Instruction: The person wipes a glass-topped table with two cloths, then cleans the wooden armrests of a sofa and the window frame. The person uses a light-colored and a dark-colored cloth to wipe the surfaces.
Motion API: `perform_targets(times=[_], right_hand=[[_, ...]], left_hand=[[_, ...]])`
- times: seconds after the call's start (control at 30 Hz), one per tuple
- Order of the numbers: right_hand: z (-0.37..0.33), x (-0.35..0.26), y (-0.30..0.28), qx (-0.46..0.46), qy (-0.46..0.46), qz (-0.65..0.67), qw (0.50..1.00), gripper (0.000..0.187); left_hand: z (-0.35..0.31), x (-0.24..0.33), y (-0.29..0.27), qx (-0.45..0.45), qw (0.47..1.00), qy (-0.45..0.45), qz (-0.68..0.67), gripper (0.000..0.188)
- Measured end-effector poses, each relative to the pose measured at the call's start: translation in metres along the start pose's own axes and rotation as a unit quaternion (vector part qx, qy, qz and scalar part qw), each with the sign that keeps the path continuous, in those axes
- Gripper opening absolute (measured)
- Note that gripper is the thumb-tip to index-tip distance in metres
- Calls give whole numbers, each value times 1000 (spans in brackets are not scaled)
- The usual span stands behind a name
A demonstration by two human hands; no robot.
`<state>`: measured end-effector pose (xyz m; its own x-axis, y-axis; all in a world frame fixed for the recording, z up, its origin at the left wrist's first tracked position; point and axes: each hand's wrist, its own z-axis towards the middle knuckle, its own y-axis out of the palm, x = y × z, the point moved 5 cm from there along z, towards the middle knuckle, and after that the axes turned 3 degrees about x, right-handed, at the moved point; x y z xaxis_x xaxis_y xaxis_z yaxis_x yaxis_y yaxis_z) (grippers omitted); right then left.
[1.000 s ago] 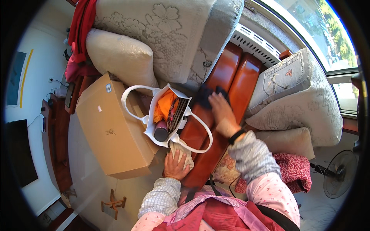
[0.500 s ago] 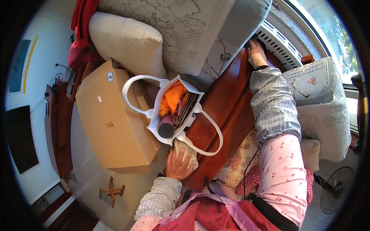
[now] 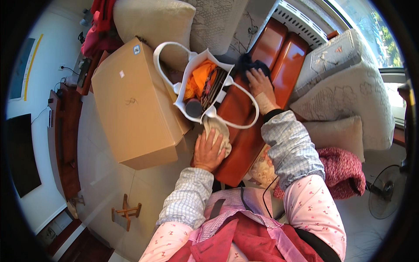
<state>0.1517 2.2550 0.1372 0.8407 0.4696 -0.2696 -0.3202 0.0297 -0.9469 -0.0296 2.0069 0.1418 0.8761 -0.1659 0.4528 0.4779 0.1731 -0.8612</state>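
Observation:
A glossy red-brown wooden bench point(image 3: 245, 146) stretches away in front of me. My right hand point(image 3: 261, 87) is over a crumpled dark cloth point(image 3: 258, 65) on the bench, its fingers pressed onto the fabric. On the near left edge, my left hand point(image 3: 209, 150) lies with spread fingers on a beige cloth point(image 3: 224, 131). Just beyond it stands a white tote bag point(image 3: 205, 54) with two loop handles. Inside are an orange cloth point(image 3: 200, 78), a dark-topped cylinder point(image 3: 194, 107) and some dark striped things. Part of the beige cloth is hidden under my fingers.
A large cardboard box point(image 3: 131, 100) stands left of the bag. Grey-covered cushions point(image 3: 349, 100) lie to the right, with a pink knitted bundle point(image 3: 340, 170) nearer me. A small wooden stool point(image 3: 126, 212) is on the floor, a fan point(image 3: 386, 192) at lower right, a white slotted panel point(image 3: 301, 22) beyond the bench.
My right hand has come back from the bench's far end, bringing the dark cloth nearer the bag. My left hand stays on the beige cloth. The whole view has shifted.

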Motion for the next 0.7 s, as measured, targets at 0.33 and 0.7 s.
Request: perform_targets(times=[0.33, 0.7], right_hand=[[-170, -170, -2, -64, -58, 82, 993, 49], [-250, -144, -56, 40, 164, 167, 971, 45]], left_hand=[[-52, -20, -94, 89, 963, -142, -212, 36], [-20, -2, -58, 8, 980, -100, -172, 47]])
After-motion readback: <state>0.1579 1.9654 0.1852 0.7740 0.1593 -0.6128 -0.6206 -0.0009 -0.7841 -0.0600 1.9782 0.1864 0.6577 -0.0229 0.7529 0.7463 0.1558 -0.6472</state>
